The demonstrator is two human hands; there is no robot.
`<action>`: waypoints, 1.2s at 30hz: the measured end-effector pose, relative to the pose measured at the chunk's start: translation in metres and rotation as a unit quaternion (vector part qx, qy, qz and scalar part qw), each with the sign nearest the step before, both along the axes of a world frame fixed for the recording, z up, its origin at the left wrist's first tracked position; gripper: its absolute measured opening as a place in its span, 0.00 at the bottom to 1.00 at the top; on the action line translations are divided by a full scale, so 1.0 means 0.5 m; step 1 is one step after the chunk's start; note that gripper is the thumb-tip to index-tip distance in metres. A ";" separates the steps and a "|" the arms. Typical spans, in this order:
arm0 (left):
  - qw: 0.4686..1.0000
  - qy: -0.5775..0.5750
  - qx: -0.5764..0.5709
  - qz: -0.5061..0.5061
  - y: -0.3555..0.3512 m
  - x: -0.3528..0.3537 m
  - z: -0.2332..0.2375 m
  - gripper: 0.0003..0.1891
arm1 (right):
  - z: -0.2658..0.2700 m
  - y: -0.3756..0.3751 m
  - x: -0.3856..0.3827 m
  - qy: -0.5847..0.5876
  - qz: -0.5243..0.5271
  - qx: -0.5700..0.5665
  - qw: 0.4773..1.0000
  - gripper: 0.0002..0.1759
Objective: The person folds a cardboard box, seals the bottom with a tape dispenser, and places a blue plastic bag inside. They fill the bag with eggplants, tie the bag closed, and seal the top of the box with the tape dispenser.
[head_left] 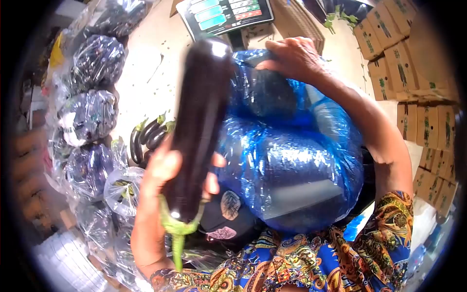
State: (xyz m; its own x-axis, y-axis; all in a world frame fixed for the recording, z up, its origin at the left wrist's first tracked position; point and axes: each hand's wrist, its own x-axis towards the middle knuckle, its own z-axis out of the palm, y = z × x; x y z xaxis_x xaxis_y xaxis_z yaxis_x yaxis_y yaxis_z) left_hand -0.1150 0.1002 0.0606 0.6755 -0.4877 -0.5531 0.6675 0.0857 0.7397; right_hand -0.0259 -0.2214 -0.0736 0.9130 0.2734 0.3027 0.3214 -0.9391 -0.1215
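Note:
A long dark eggplant point(202, 117) is held up in my left hand point(168, 173), its green stem pointing down toward me. My left fingers wrap round its lower part. In the middle, a large blue plastic bag point(296, 165) bulges over its contents, which are hard to make out through the film. My right hand point(296, 58) is at the far rim of this bag, fingers bent over the blue film. Beyond the bag stands a digital scale point(226, 14), partly hidden.
Clear bags of dark produce point(97, 63) line the left side. Several small eggplants point(148, 136) lie on the pale surface point(146, 63) beside my left hand. Cardboard boxes point(401, 68) are stacked at the right; flattened cardboard point(299, 22) lies near the scale.

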 end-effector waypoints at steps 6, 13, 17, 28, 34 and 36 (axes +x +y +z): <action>0.984 0.134 0.031 -0.117 -0.168 -0.031 -0.091 0.26 | 0.010 -0.005 -0.009 0.063 0.038 0.075 0.995 0.20; 0.949 -0.051 0.263 -0.164 -0.255 -0.072 -0.416 0.27 | 0.000 0.002 0.012 0.068 0.029 0.032 0.997 0.13; 0.898 -0.126 0.305 -0.289 -0.263 -0.070 -0.570 0.33 | 0.000 0.016 -0.004 0.029 0.023 0.017 0.999 0.20; 0.661 -0.448 0.381 -0.465 -0.269 -0.052 -0.662 0.29 | -0.026 0.019 -0.011 -0.076 0.060 0.077 0.992 0.17; 0.741 -0.269 0.337 -0.514 -0.197 0.095 -0.264 0.29 | -0.040 0.010 -0.004 -0.128 0.094 0.072 0.985 0.15; 0.900 -0.217 0.101 -0.364 -0.120 0.136 -0.237 0.31 | -0.031 0.006 -0.004 -0.120 0.097 0.076 0.985 0.17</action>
State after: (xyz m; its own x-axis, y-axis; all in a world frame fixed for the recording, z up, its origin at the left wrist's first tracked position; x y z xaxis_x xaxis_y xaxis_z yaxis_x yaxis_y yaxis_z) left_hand -0.0472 0.0405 -0.0581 0.3912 -0.8079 -0.4408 0.1367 -0.4227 0.8959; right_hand -0.0279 -0.2185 -0.0892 0.7449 0.3707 0.5547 0.5300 -0.8338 -0.1544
